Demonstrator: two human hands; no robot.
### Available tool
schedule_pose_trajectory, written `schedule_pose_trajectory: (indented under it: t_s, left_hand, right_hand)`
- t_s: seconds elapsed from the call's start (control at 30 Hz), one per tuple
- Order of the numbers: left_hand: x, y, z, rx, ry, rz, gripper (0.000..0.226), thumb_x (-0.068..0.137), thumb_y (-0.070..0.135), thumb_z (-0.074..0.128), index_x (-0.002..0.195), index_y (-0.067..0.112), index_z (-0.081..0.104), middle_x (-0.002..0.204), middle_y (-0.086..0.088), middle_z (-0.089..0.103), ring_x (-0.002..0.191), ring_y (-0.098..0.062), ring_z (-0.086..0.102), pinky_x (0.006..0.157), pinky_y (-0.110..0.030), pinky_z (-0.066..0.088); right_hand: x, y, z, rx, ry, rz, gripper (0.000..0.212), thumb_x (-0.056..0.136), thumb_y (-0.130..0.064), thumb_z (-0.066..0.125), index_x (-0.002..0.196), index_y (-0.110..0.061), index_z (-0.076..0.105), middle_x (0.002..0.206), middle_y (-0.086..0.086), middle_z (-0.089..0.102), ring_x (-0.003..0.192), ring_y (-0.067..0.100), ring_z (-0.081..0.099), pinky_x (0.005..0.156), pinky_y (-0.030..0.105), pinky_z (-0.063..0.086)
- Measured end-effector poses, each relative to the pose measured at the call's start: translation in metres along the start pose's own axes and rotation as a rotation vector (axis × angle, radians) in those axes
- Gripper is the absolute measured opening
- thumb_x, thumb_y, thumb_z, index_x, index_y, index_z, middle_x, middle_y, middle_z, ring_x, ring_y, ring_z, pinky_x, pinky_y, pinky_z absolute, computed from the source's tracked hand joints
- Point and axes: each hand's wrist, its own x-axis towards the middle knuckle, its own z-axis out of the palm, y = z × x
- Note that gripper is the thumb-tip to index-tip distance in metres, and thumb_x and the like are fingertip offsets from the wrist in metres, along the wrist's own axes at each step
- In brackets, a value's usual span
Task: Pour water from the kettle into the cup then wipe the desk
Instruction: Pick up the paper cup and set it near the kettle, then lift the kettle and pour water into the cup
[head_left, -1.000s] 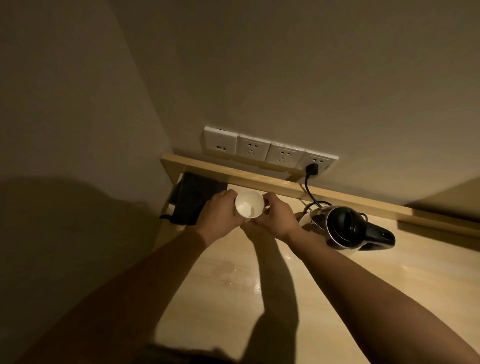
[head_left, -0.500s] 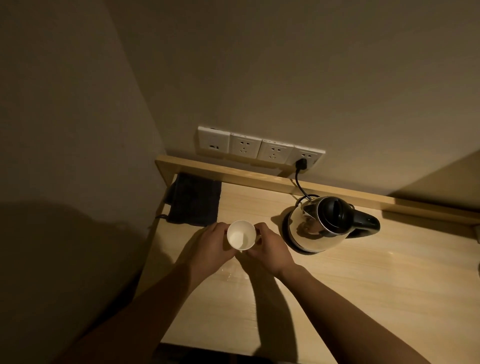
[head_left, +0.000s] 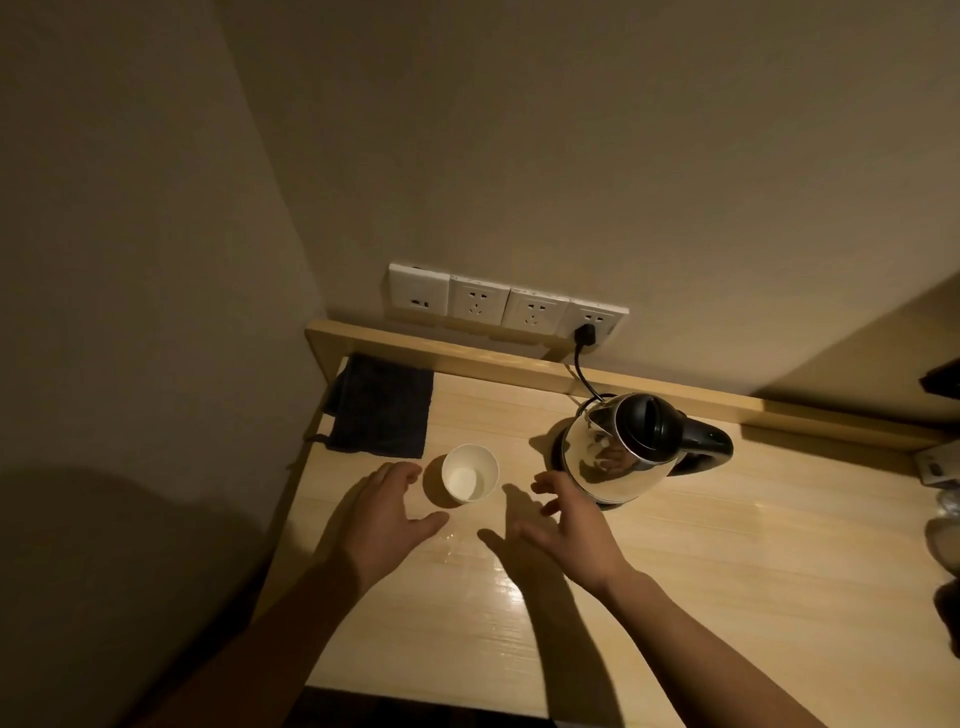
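Observation:
A white paper cup (head_left: 469, 480) stands upright on the light wooden desk (head_left: 701, 597), empty as far as I can see. My left hand (head_left: 387, 512) hovers just left of it, fingers spread, not touching. My right hand (head_left: 563, 530) is open to the cup's right, between the cup and the kettle. The steel kettle (head_left: 631, 452) with a black lid and handle sits on its base at the back right, its cord plugged into the wall. A dark cloth (head_left: 382, 405) lies flat at the desk's back left corner. A small wet patch (head_left: 457, 545) glistens between my hands.
A row of white wall sockets (head_left: 498, 304) sits above the desk's raised back ledge (head_left: 467, 356). A wall closes the left side. Some dim objects (head_left: 940, 519) lie at the right edge of the desk. The desk's front edge runs near the bottom.
Both hands carried the cup toward me, set it on the desk and let go. They now hover open on either side of it.

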Motion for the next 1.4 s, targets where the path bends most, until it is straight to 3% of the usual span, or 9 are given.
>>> schedule_pose_trajectory:
  t_s: [0.13, 0.3, 0.43, 0.67, 0.83, 0.97, 1.1, 1.23, 1.4]
  left_hand:
    - [-0.015, 0.035, 0.002, -0.111, 0.037, 0.049, 0.069, 0.079, 0.053, 0.084, 0.136, 0.034, 0.050, 0.131, 0.013, 0.058, 0.116, -0.008, 0.057, 0.094, -0.031, 0.056]
    - [-0.025, 0.106, 0.035, -0.359, -0.019, 0.029, 0.055, 0.089, 0.040, 0.079, 0.136, 0.027, 0.054, 0.127, 0.010, 0.058, 0.112, -0.007, 0.056, 0.071, -0.008, 0.038]
    - [-0.025, 0.159, 0.079, -0.510, -0.036, 0.007, 0.059, 0.094, 0.045, 0.071, 0.144, 0.024, 0.049, 0.138, 0.006, 0.057, 0.121, -0.011, 0.057, 0.083, -0.018, 0.043]
    - [-0.026, 0.215, 0.152, -0.574, 0.134, -0.078, 0.050, 0.085, 0.070, 0.062, 0.130, 0.055, 0.046, 0.123, 0.023, 0.053, 0.119, -0.006, 0.056, 0.096, -0.032, 0.056]
    - [-0.014, 0.224, 0.184, -0.667, 0.320, -0.149, 0.058, 0.082, 0.063, 0.071, 0.130, 0.035, 0.055, 0.109, 0.008, 0.066, 0.104, -0.015, 0.064, 0.089, -0.046, 0.059]
    - [-0.016, 0.232, 0.184, -0.709, 0.348, -0.153, 0.054, 0.087, 0.050, 0.072, 0.134, 0.032, 0.054, 0.112, 0.007, 0.067, 0.103, -0.014, 0.066, 0.091, -0.042, 0.060]
    - [-0.017, 0.237, 0.179, -0.729, 0.363, -0.137, 0.045, 0.092, 0.043, 0.068, 0.134, 0.030, 0.055, 0.110, 0.001, 0.069, 0.103, -0.020, 0.068, 0.090, -0.044, 0.059]
    - [-0.024, 0.235, 0.169, -0.754, 0.358, -0.129, 0.041, 0.097, 0.043, 0.066, 0.136, 0.034, 0.055, 0.116, 0.002, 0.070, 0.110, -0.021, 0.068, 0.094, -0.041, 0.059]
    - [-0.044, 0.231, 0.151, -0.861, 0.332, -0.155, 0.036, 0.098, 0.039, 0.068, 0.131, 0.047, 0.056, 0.120, 0.015, 0.069, 0.114, 0.004, 0.063, 0.095, -0.020, 0.054]
  right_hand:
    - [-0.028, 0.004, -0.052, 0.051, 0.115, -0.042, 0.062, 0.087, -0.043, 0.081, 0.139, -0.026, 0.051, 0.132, -0.009, 0.065, 0.112, 0.005, 0.063, 0.090, 0.021, 0.053]
    - [-0.037, 0.018, -0.133, -0.020, 0.308, -0.101, 0.056, 0.086, -0.039, 0.081, 0.135, -0.030, 0.055, 0.119, -0.016, 0.064, 0.107, 0.001, 0.062, 0.083, 0.021, 0.053]
    - [-0.013, 0.055, -0.188, -0.174, 0.312, -0.130, 0.059, 0.087, -0.045, 0.079, 0.136, -0.017, 0.061, 0.127, 0.002, 0.068, 0.115, 0.020, 0.063, 0.093, 0.035, 0.052]
    - [0.039, 0.100, -0.219, -0.120, -0.095, -0.218, 0.065, 0.089, -0.053, 0.074, 0.146, -0.028, 0.053, 0.134, -0.007, 0.065, 0.120, 0.015, 0.061, 0.097, 0.029, 0.047]
    - [0.056, 0.108, -0.211, 0.033, -0.187, -0.323, 0.071, 0.085, -0.048, 0.082, 0.148, -0.033, 0.054, 0.137, -0.017, 0.064, 0.124, 0.004, 0.060, 0.102, 0.024, 0.047]
    - [0.057, 0.116, -0.206, 0.173, -0.171, -0.293, 0.072, 0.082, -0.035, 0.088, 0.147, -0.031, 0.057, 0.132, -0.015, 0.069, 0.119, 0.000, 0.064, 0.100, 0.027, 0.054]
    - [0.052, 0.114, -0.196, 0.269, -0.127, -0.256, 0.069, 0.080, -0.017, 0.088, 0.141, -0.030, 0.057, 0.116, -0.021, 0.069, 0.103, -0.017, 0.063, 0.082, 0.006, 0.052]
    - [0.048, 0.102, -0.193, 0.309, -0.076, -0.269, 0.064, 0.077, -0.017, 0.090, 0.136, -0.026, 0.065, 0.111, -0.018, 0.075, 0.102, -0.008, 0.068, 0.082, 0.007, 0.052]
    - [0.042, 0.075, -0.192, 0.251, -0.093, -0.359, 0.067, 0.071, -0.035, 0.089, 0.134, -0.024, 0.069, 0.116, -0.016, 0.076, 0.106, -0.004, 0.069, 0.091, 0.016, 0.057]
